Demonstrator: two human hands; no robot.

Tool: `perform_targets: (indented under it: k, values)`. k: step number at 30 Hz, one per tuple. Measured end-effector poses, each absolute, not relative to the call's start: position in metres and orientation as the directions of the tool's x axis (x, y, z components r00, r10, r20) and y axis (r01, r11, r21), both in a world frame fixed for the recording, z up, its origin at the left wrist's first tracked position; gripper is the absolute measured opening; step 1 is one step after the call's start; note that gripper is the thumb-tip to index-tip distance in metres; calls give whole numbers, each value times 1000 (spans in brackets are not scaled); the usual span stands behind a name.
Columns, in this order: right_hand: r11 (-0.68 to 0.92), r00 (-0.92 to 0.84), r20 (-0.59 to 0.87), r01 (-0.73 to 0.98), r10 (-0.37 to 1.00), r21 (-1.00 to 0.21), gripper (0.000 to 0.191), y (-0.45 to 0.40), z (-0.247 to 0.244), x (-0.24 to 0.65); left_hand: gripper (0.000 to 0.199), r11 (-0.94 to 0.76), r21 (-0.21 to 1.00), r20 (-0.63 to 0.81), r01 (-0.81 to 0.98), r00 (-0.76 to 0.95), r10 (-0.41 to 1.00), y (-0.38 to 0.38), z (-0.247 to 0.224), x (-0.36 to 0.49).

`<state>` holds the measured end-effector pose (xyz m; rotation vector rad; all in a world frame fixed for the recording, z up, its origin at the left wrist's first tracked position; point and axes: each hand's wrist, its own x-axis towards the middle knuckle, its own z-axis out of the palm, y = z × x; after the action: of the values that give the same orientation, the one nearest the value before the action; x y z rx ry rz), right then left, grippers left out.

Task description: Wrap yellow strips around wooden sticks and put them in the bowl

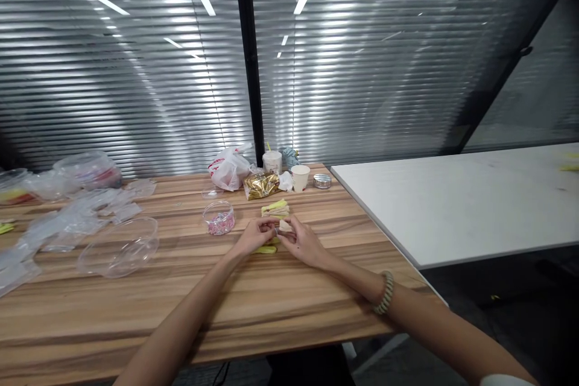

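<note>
My left hand [254,237] and my right hand [304,243] meet over the wooden table, fingertips pinched close together. Between the fingers of my right hand shows a small beige piece [284,226], its kind too small to tell. My left fingers are closed at its left side, and what they pinch is hidden. Just beyond the hands lies a stack of yellow and beige strips [275,208]. A yellow strip [266,249] lies on the table under my left fingertips. Left of the hands stands a round clear tub [219,218] with many small pink and whitish bits in it.
Behind are a white plastic bag [230,170], a gold packet [261,185], a lidded cup [272,161], a paper cup [300,177] and a round metallic tin [322,181]. Clear plastic containers [120,247] and film [76,214] cover the left. A white table [452,205] adjoins right.
</note>
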<state>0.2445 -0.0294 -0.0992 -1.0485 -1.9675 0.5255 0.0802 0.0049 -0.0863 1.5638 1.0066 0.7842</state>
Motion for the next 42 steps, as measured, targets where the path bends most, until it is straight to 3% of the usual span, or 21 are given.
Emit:
perform_targets:
  k: [5,13,19,24,36,42]
  values:
    - [653,-381,530,447,758,-612,33,-26,-101,246,39,-101,977,1,186,474,881,5,-86,80]
    - [643,-378,520,456,766,-616,28,-20,-104,251,42,-3,988,-69,153,460,885,1,-78,79]
    - [578,-304,492,420,816,-700,27,-18,-103,252,41,24,997,-53,73,426,903,-4,-70,79]
    - [480,-218,432,283,875,-830,35,-23,-92,248,44,53,999,-53,10,382,922,1,-76,76]
    - [437,-226,379,350,898,-828,27,-22,-92,249,39,-123,986,59,112,457,887,3,-77,77]
    - [442,-215,387,384,897,-811,26,-21,-94,249,44,-130,983,56,131,460,886,2,-75,77]
